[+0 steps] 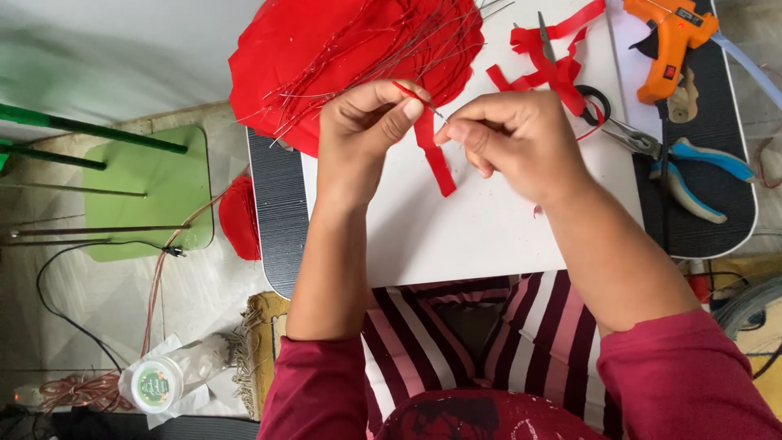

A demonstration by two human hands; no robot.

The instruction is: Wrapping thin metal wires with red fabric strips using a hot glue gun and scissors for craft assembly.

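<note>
White board (489,220) on striped lap tray (281,204); green stool (147,191) beside.

red ribbon strip (434,155), orange glue gun (669,41)

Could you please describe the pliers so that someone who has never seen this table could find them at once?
Start at the white sheet on the small table, then look past its right edge to the dark ribbed surface. The pliers lie there below the orange glue gun, and alone have blue-and-white handles.
</note>
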